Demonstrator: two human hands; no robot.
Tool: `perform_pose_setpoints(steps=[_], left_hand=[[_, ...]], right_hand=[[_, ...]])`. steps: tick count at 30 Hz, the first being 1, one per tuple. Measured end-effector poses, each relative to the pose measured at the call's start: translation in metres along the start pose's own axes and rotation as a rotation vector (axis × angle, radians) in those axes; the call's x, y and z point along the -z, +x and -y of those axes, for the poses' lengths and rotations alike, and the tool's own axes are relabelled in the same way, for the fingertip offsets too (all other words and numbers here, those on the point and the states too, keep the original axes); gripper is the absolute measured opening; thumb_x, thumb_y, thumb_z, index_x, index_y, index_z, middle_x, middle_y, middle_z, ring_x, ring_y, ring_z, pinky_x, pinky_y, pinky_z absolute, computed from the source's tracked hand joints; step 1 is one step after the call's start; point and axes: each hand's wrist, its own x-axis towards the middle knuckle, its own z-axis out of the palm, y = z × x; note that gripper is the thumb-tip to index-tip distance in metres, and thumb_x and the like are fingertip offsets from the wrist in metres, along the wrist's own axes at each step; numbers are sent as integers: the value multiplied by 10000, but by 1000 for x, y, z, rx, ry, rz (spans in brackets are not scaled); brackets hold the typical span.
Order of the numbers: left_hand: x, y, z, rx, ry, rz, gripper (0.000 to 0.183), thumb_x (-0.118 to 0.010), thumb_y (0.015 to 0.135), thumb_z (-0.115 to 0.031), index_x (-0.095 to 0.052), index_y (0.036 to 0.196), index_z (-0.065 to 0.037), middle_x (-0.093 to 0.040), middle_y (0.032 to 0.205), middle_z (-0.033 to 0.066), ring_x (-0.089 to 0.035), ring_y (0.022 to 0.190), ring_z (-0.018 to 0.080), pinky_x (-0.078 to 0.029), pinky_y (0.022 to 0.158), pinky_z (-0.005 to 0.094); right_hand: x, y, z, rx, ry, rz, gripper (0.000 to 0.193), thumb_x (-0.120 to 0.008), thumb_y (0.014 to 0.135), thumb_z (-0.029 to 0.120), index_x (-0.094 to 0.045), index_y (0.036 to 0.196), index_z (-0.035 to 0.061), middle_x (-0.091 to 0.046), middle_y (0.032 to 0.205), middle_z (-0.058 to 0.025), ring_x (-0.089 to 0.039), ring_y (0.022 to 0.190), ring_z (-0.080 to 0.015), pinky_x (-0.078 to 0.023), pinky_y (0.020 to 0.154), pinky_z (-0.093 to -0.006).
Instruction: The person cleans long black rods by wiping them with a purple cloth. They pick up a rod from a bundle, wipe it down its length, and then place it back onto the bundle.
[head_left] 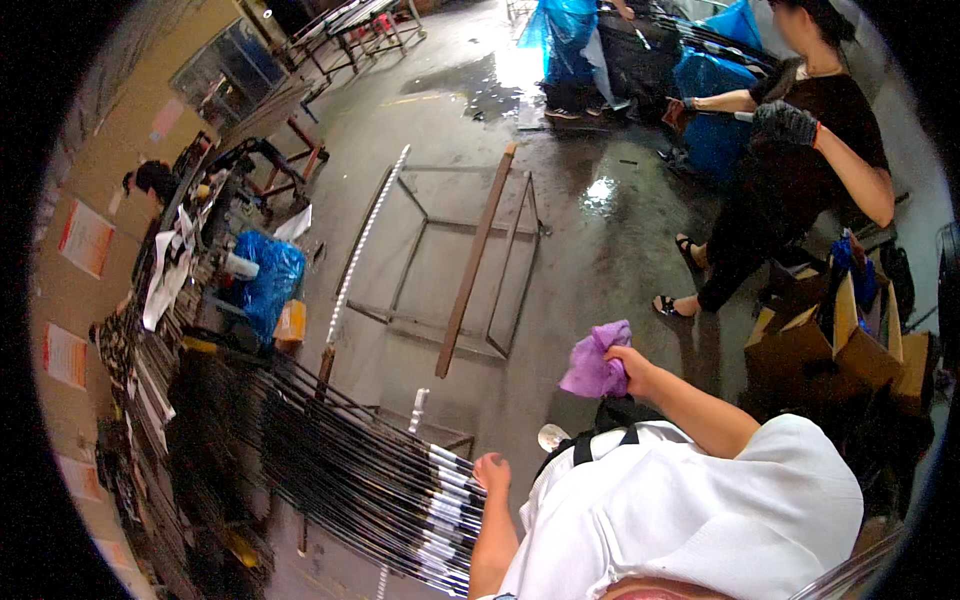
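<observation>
My right hand [630, 371] is closed on a crumpled purple cloth [594, 362], held out in front of my body above the floor. Lower down, my left hand [491, 473] has its fingers curled at the end of the uppermost black rod [452, 459]; its fingertips are partly hidden. That rod belongs to a row of long, thin black rods [330, 435] lying side by side. White sections [445, 505] show along the rods close to my left forearm.
An open metal frame [428, 220] stands ahead, with a brown bar [478, 260] and a white-notched bar [370, 235] across it. A gloved co-worker [800, 150] is at the right, near open cardboard boxes [840, 345]. A blue plastic bag [270, 280] lies left. The floor [440, 115] looks wet.
</observation>
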Motion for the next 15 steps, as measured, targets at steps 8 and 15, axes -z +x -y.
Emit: perform_pose_setpoints(steps=[8, 15], left_hand=[[-29, 41, -29, -60, -90, 110, 186, -600, 707, -204, -618, 850, -86, -625, 833, 122, -589, 823, 275, -454, 756, 370], [-50, 34, -67, -82, -65, 296, 203, -601, 726, -208, -626, 857, -54, -640, 829, 118, -613, 788, 240, -476, 714, 335]], right_hand=[[45, 0, 15, 61, 183, -105, 272, -476, 715, 134, -526, 956, 20, -605, 875, -127, -604, 801, -259, -483, 806, -378], [66, 15, 47, 70, 220, -87, 253, -475, 716, 112, -524, 945, 15, -598, 836, -125, -603, 746, -257, -504, 732, -395]])
